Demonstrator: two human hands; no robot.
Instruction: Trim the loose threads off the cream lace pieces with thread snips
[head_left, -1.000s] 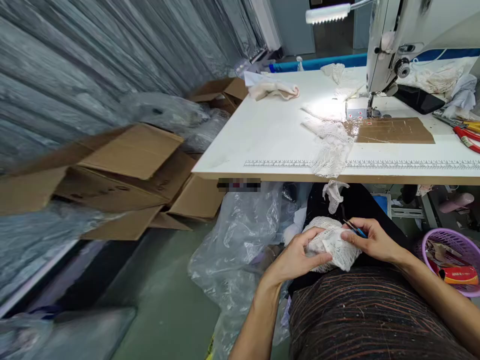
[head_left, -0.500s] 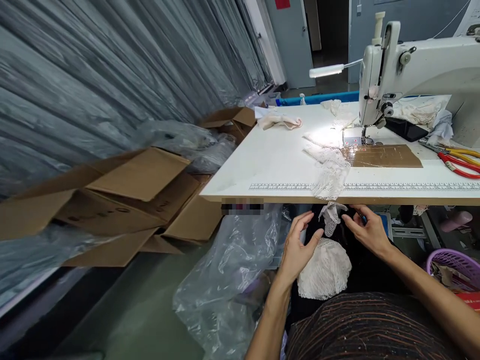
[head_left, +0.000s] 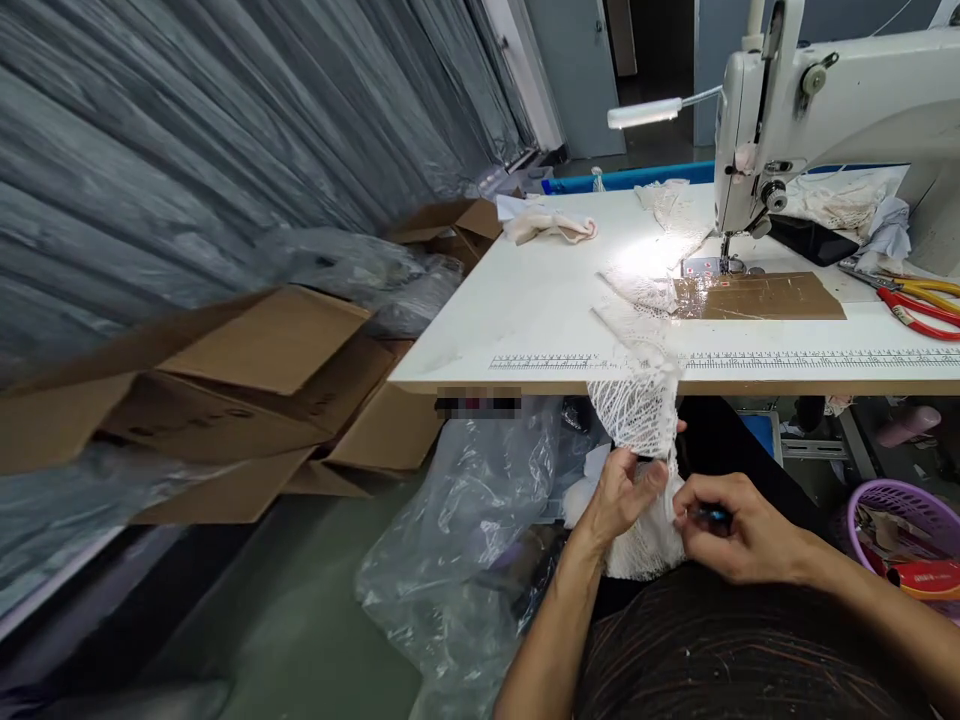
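Observation:
A strip of white lace [head_left: 637, 410] runs from under the needle of the white sewing machine [head_left: 825, 100], across the white table [head_left: 540, 300] and over its front edge into my lap. My left hand [head_left: 626, 490] pinches the hanging lace just below the table edge. My right hand [head_left: 731, 525] is closed around small blue-handled snips [head_left: 712, 516] and sits against the lace, right beside my left hand. More bunched lace [head_left: 641, 550] lies on my lap under both hands.
Red and yellow scissors [head_left: 919, 310] lie at the table's right. A brown card sheet [head_left: 757, 297] sits by the needle. Open cardboard boxes [head_left: 247, 390] and clear plastic bags [head_left: 465, 530] crowd the floor to the left. A purple basket [head_left: 900, 520] stands at the right.
My left hand has taken hold of the hanging lace and pulled it down taut. My right hand came down beside it, closed on the snips. The view shifted slightly.

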